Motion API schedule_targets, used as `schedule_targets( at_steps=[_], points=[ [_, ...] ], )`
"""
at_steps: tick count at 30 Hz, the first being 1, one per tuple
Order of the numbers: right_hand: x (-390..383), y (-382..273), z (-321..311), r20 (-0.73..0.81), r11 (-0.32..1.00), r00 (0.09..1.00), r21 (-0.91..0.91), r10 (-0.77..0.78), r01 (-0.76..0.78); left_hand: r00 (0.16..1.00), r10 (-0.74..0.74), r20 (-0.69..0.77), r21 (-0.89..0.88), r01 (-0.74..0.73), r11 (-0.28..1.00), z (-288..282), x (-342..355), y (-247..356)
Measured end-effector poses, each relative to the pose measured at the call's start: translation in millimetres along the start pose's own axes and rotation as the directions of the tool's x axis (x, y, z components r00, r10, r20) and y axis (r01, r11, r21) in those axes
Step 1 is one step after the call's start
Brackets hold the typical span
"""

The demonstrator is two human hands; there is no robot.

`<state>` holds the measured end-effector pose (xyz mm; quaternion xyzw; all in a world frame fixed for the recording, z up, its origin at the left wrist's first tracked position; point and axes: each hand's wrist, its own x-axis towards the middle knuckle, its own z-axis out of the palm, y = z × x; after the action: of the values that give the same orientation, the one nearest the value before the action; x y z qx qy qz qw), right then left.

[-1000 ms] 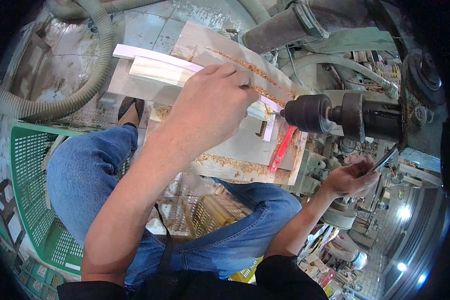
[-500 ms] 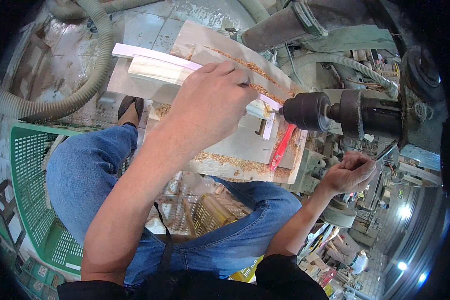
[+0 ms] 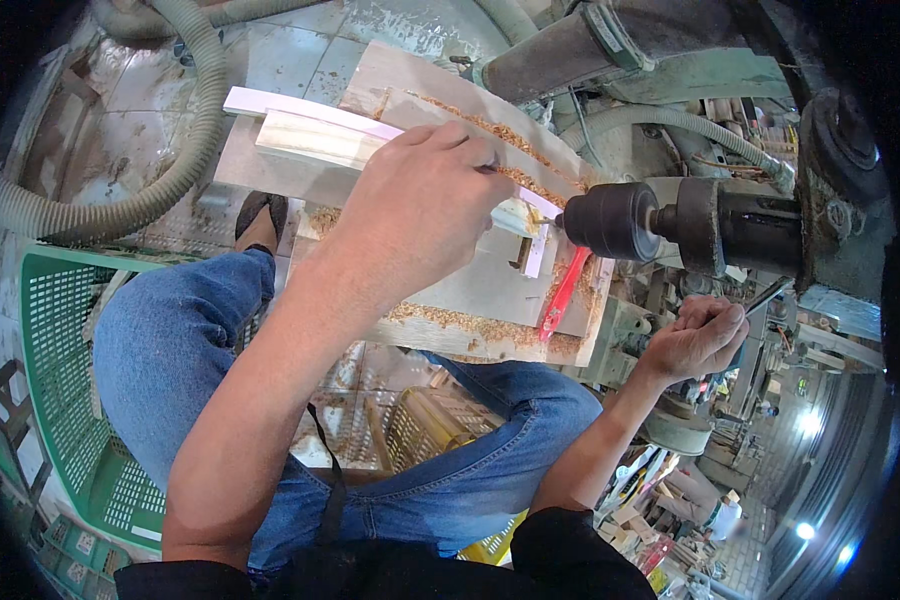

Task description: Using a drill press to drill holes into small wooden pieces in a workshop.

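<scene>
My left hand [image 3: 420,205] is closed over a long pale wooden strip [image 3: 300,108] that lies on a sawdust-strewn wooden work table [image 3: 490,290]. The strip's right end meets the dark round chuck [image 3: 610,220] of a horizontal boring machine [image 3: 750,225]. Lower right, my right hand [image 3: 700,340] grips a thin metal lever [image 3: 765,295] beside the machine. A second pale strip [image 3: 315,140] lies just below the first, partly under my hand.
A red-handled tool [image 3: 562,295] lies on the table near the chuck. A ribbed grey dust hose [image 3: 185,150] curves at upper left. A green plastic crate [image 3: 55,390] stands at left, and a yellow crate [image 3: 435,425] sits between my knees. More machines stand at lower right.
The strip and my left hand have stayed at the chuck with only slight shifts. My right hand has kept its place on the lever.
</scene>
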<state>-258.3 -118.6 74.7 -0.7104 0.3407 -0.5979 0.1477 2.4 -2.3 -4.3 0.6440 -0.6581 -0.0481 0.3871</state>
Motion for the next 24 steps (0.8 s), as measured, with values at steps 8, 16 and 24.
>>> schedule_targets(
  at_steps=[8, 16, 24],
  points=[
    [0.3, -1.8, 2.4, 0.056, 1.000, 0.998, -0.020, 0.008, -0.007, 1.000, 0.000, -0.001, -0.002, 0.000, 1.000, 0.5, 0.5, 0.1],
    [-0.2, 2.7, 0.6, 0.069, 0.996, 0.994, -0.022, 0.082, -0.081, 1.000, 0.000, 0.023, 0.014, 0.000, 1.000, -0.1, 0.7, 0.3],
    [-1.4, -2.5, 3.9, 0.091, 0.981, 0.977, -0.043, 0.191, -0.188, 1.000, 0.008, -0.001, -0.011, -0.008, 1.000, -0.9, 0.5, 0.8]
  ],
)
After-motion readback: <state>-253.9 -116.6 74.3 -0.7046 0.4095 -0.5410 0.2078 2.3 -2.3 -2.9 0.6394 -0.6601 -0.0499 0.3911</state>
